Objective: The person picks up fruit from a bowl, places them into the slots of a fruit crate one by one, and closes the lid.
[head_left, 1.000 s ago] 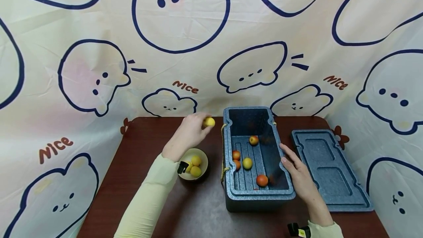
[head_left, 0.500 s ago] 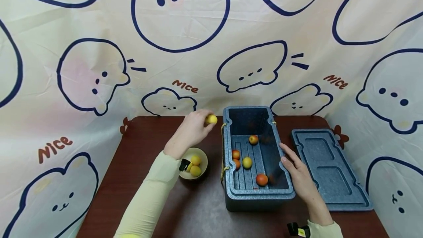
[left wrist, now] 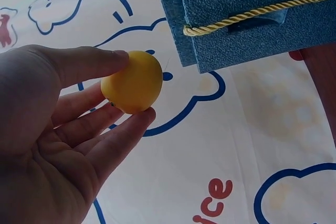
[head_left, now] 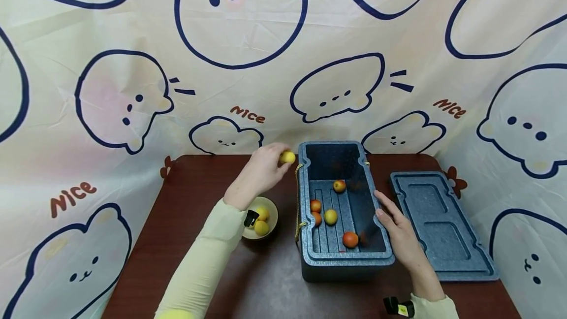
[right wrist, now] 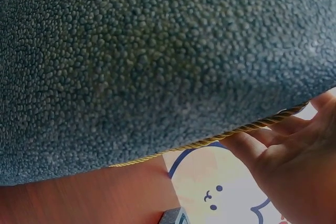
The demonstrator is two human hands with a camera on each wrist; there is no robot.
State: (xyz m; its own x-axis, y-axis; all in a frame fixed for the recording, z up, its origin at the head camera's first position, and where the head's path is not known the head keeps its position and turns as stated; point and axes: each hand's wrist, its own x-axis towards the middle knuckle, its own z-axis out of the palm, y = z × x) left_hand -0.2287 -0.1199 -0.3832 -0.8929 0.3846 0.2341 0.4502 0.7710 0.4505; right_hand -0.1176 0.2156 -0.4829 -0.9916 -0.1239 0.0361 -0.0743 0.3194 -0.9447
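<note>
My left hand [head_left: 264,169] pinches a small round yellow fruit [left wrist: 132,82] between thumb and fingertips. It is above the table, just left of the far left corner of a blue-grey foam box [head_left: 347,259]. Inside the box lie a yellow fruit [head_left: 330,217], an orange-red fruit [head_left: 350,239], a reddish-yellow one [head_left: 339,186] and two reddish ones by the left wall. Along the box's right rim rests my right hand [head_left: 403,238], fingers extended and touching it. Under my left wrist stands a pale bowl [head_left: 275,218] with more yellow fruits [head_left: 262,228], partly hidden by the wrist camera.
To the right of the box, its lid [head_left: 445,225] lies flat on the brown table [head_left: 270,287]. A gold rope handle [left wrist: 252,14] hangs along the box's left side, another rope [right wrist: 210,140] along its right. A printed cloth [head_left: 274,87] hangs behind the table.
My left hand has moved a little right and away from me with the yellow fruit, closer to the box's far left corner. My right hand stays at the rim.
</note>
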